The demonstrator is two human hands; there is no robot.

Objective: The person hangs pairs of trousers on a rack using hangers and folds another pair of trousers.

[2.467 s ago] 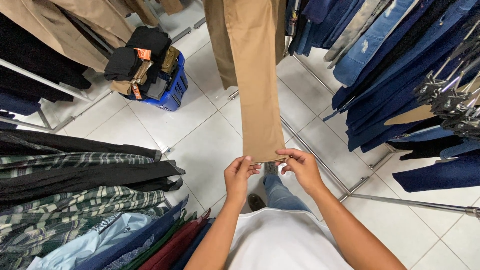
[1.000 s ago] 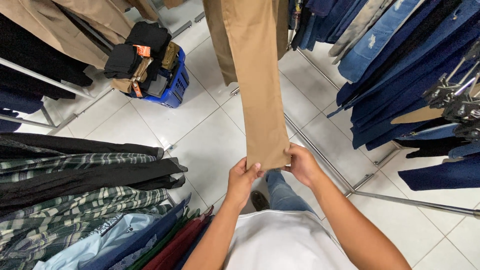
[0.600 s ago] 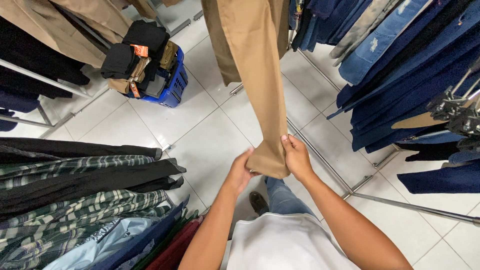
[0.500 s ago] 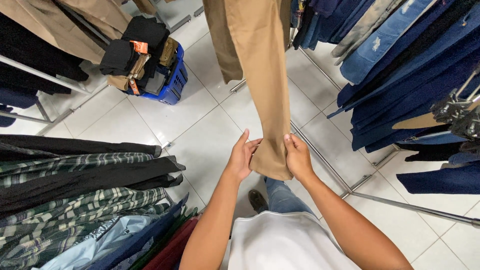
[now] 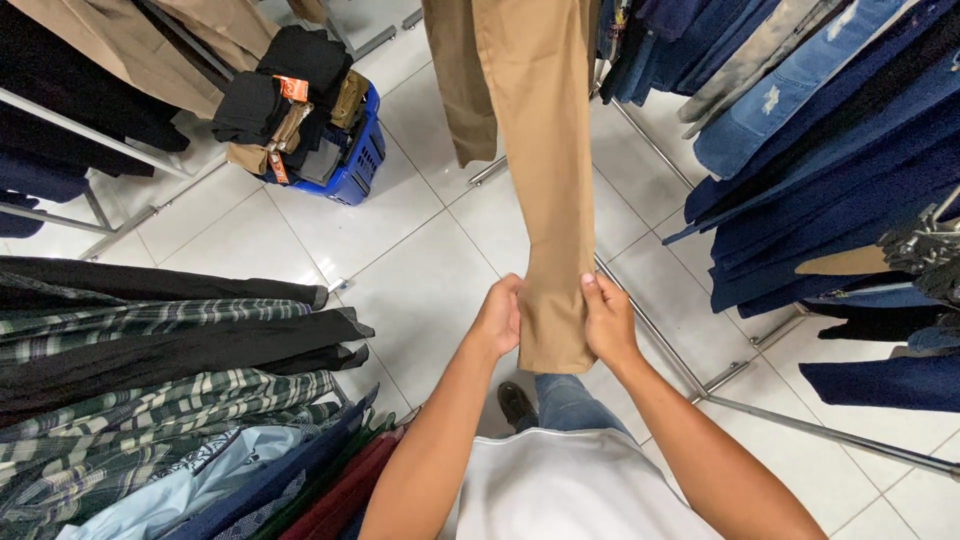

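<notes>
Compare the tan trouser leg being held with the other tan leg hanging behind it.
The held tan trouser leg is gripped near its hem by the left hand and right hand; the other tan leg hangs free, untouched. The held leg looks lighter and reaches lower in view; the other looks darker and ends higher. Both are plain tan cloth hanging from above.

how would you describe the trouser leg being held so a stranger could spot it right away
Start at the white tiled floor between the clothes racks. Hanging over its middle is a tan trouser leg, gripped near the hem by the left hand and right hand. Unlike the blue jeans to its right, it is plain tan.
</notes>
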